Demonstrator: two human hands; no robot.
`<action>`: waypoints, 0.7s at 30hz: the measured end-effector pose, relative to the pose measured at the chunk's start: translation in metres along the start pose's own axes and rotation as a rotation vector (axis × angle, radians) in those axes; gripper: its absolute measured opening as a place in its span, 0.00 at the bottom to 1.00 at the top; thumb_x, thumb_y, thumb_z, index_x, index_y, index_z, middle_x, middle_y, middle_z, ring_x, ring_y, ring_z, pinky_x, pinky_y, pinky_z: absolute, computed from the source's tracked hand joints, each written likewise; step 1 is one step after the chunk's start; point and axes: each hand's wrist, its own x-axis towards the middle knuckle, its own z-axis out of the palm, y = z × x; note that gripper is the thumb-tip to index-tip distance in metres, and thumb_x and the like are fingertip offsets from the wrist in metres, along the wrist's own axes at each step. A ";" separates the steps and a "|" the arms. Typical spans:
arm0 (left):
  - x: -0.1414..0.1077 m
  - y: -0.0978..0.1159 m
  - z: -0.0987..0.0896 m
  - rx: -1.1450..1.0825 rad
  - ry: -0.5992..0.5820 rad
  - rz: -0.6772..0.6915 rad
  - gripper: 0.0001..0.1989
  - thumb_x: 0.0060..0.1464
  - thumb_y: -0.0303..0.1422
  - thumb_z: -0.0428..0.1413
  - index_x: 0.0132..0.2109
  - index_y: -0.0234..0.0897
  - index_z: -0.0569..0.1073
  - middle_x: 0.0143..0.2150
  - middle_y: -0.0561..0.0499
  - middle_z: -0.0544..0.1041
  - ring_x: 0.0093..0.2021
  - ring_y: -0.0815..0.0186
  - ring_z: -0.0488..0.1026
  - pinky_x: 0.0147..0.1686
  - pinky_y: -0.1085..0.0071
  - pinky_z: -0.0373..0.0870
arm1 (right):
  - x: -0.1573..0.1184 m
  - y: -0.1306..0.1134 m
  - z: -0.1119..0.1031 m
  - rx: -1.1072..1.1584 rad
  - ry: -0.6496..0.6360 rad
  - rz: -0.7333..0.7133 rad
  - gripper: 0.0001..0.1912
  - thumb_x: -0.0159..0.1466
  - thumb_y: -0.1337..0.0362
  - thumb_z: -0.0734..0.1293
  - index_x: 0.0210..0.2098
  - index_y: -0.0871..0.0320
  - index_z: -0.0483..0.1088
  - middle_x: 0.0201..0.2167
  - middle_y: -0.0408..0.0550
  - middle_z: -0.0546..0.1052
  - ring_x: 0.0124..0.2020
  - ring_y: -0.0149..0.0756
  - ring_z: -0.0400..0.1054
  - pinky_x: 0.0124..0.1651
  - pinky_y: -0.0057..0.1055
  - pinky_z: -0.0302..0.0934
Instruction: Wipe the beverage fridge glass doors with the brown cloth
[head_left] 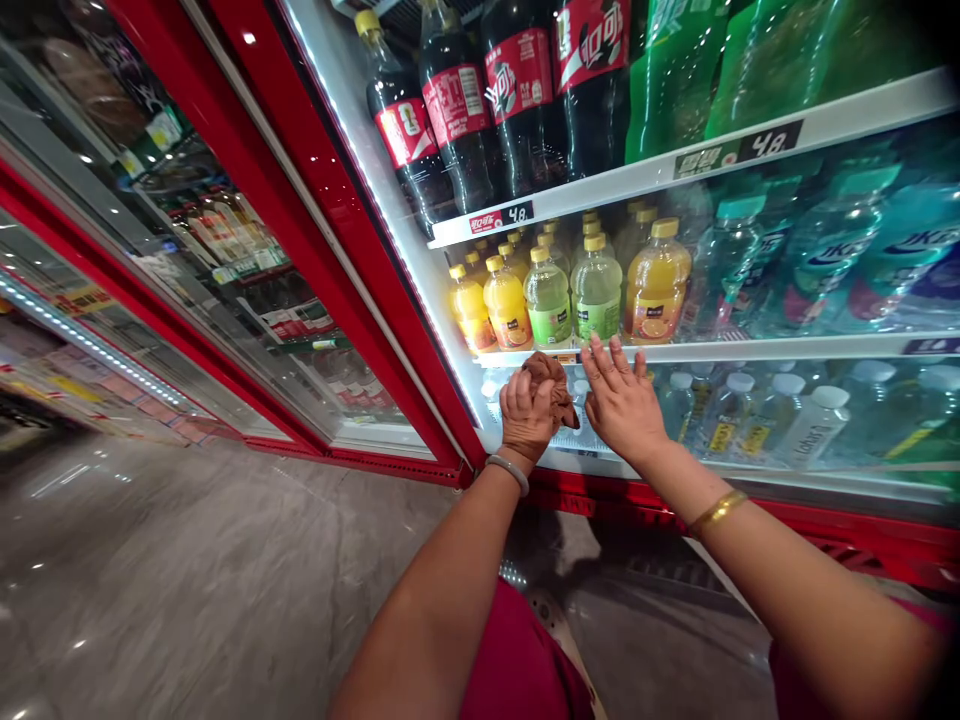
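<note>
A crumpled brown cloth [551, 388] is in my left hand [528, 415], whose fingers are curled round it at the edge of the middle shelf. Just to its right, my right hand [621, 400] is spread with its fingertips near the price rail [690, 351] and holds nothing. Whether its fingertips touch the rail cannot be made out. Above my hands stand small yellow juice bottles [508, 305] and pale green ones [596, 290], with a larger orange bottle [658, 282] to their right.
Large cola bottles [517, 90] fill the upper shelf beside green bottles [675, 70]. Turquoise bottles [832, 240] stand at the right, water bottles [814, 425] below. The cooler's red frame [330, 210] slants down on the left, above a grey floor [225, 590].
</note>
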 end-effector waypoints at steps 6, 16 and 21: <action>-0.012 -0.009 -0.014 0.004 -0.126 -0.060 0.19 0.53 0.40 0.66 0.52 0.46 0.80 0.64 0.42 0.75 0.67 0.49 0.68 0.68 0.53 0.63 | -0.018 -0.017 0.020 0.014 -0.092 -0.142 0.45 0.68 0.67 0.62 0.78 0.60 0.36 0.77 0.54 0.51 0.78 0.49 0.43 0.78 0.56 0.36; 0.005 -0.053 -0.038 0.115 0.037 -0.738 0.23 0.61 0.25 0.51 0.63 0.28 0.63 0.67 0.22 0.62 0.70 0.42 0.63 0.67 0.41 0.61 | -0.019 -0.017 0.023 0.059 -0.093 -0.120 0.43 0.66 0.69 0.62 0.78 0.57 0.42 0.77 0.54 0.52 0.78 0.49 0.46 0.78 0.60 0.36; -0.014 0.003 -0.014 -0.002 -0.066 -0.592 0.21 0.58 0.25 0.55 0.59 0.33 0.67 0.66 0.27 0.65 0.69 0.44 0.65 0.67 0.44 0.63 | -0.020 -0.015 0.022 0.065 -0.098 -0.130 0.42 0.68 0.68 0.61 0.77 0.57 0.42 0.77 0.54 0.51 0.79 0.49 0.42 0.77 0.62 0.38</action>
